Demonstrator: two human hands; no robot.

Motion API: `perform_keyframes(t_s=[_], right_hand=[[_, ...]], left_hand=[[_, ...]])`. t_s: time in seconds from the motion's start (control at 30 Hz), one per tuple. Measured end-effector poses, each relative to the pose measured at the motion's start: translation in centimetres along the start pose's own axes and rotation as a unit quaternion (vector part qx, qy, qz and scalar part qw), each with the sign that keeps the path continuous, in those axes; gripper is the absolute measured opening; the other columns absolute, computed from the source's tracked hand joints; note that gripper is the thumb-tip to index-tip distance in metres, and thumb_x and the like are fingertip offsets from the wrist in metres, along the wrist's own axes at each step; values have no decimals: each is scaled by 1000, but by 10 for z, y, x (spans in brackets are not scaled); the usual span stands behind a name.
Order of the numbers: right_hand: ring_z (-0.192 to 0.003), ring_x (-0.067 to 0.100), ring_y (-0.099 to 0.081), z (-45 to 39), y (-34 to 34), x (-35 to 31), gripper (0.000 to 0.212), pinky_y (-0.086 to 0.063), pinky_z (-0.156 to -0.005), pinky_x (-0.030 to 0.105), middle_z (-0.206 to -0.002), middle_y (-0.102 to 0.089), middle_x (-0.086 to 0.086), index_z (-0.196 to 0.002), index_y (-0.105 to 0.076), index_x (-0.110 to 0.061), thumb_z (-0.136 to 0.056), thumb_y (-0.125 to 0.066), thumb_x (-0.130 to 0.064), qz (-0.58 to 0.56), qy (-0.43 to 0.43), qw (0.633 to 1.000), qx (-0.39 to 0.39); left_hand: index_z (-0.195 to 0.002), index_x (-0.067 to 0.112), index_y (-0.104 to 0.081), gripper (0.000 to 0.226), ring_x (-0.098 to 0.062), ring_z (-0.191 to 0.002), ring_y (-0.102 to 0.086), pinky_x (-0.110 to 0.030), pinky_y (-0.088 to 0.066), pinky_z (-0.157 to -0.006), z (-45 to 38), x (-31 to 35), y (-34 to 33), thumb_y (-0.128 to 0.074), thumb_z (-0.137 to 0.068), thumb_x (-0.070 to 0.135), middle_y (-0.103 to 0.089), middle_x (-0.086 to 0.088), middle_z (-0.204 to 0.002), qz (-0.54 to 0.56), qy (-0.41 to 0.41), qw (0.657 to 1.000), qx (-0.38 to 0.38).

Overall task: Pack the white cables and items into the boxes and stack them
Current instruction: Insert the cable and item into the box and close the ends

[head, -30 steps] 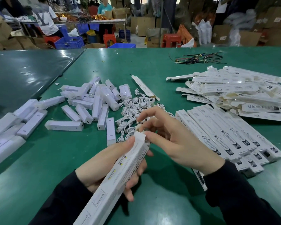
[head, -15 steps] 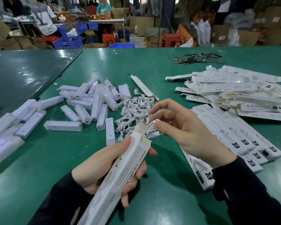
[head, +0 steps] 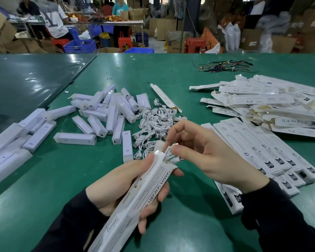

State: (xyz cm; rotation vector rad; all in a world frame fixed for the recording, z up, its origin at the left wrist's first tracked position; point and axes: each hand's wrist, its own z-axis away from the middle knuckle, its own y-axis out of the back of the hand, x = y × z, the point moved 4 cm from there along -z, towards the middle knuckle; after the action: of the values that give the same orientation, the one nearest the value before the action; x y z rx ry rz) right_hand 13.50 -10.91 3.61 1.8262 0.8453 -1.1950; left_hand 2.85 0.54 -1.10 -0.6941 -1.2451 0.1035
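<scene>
Your left hand (head: 127, 186) grips the long box (head: 135, 202) at lower centre; your right hand (head: 200, 153) pinches a coiled cable (head: 171, 156) into its mouth. Packed boxes (head: 262, 153) lie right; many loose cables (head: 153, 124) and units (head: 105, 113) remain.

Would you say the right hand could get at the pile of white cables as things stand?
Probably not at once: the right hand is pinching a coiled cable at the open end of the box held by the left hand. Once freed, yes; the cable pile lies uncovered just beyond.
</scene>
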Motion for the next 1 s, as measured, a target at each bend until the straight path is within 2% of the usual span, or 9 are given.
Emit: perform_keyframes(t_s=[0.27,0.37,0.47,0.57,0.67,0.73,0.83,0.9,1.0], right_hand=[[-72,16,-63,0,-3,2,28,-51,-67,22,-89,-72,11,-104,-58,-13,-83,-71,0,-69,-25,997,-4],[-59,11,-62,-3,-2,7,19,-47,-54,17,-77,-72,12,-88,-67,-1,-72,-76,-4,-77,-53,994,59],[-59,13,-59,-3,-7,11,5,-46,-51,22,-70,-69,11,-79,-74,0,-79,-74,-5,-67,-61,994,66],[-75,10,-60,-3,-15,10,22,-48,-64,21,-85,-66,-1,-73,-74,-9,-88,-65,-23,-72,-50,995,48],[-90,8,-56,-3,-22,13,33,-46,-88,32,-96,-57,-7,-77,-72,-9,-89,-57,-36,-18,-74,997,17],[-96,9,-58,-4,-22,12,22,-44,-95,37,-100,-60,-6,-85,-72,-15,-90,-60,-33,19,-69,997,24],[-100,12,-62,-5,-19,11,8,-47,-96,43,-106,-65,-1,-91,-71,-15,-88,-69,-21,47,-63,994,81],[-89,12,-64,-5,-22,15,12,-49,-93,41,-112,-58,0,-87,-72,-9,-88,-68,-21,69,-80,993,53],[-62,14,-64,-3,-29,22,24,-52,-73,27,-112,-54,1,-94,-70,1,-94,-60,-20,15,-114,993,10]], left_hand=[[-124,5,-57,53,-17,-46,-57,-34,-57,-45,-1,-5,3,-48,-97,51,-58,-15,-81,-2,3,1000,3],[-123,-4,-52,62,-16,-41,-53,-29,-53,-40,-1,-6,3,-50,-96,52,-56,-18,-80,8,-3,1000,12],[-124,-11,-45,71,-16,-40,-50,-26,-50,-38,-2,-7,6,-51,-96,53,-55,-19,-80,26,-6,999,24],[-113,11,-65,52,-13,-40,-48,-22,-46,-36,-1,-3,5,-46,-95,55,-57,-13,-78,37,-6,998,40],[-92,18,-73,50,-12,-38,-46,-20,-44,-35,-2,-1,4,-43,-92,58,-57,-10,-74,45,1,996,73],[-95,18,-72,53,-13,-39,-45,-20,-43,-34,-3,1,5,-36,-95,58,-56,-10,-73,71,-5,993,92],[-106,18,-67,50,-16,-42,-45,-19,-42,-36,-3,6,6,-32,-96,52,-53,-14,-76,93,-37,990,96],[-102,13,-66,43,-19,-45,-43,-20,-40,-37,-3,7,4,-39,-91,46,-52,-17,-77,94,-32,990,97],[-104,8,-60,40,-21,-48,-41,-23,-39,-38,-3,5,3,-46,-80,36,-52,-18,-77,103,-20,987,123]])
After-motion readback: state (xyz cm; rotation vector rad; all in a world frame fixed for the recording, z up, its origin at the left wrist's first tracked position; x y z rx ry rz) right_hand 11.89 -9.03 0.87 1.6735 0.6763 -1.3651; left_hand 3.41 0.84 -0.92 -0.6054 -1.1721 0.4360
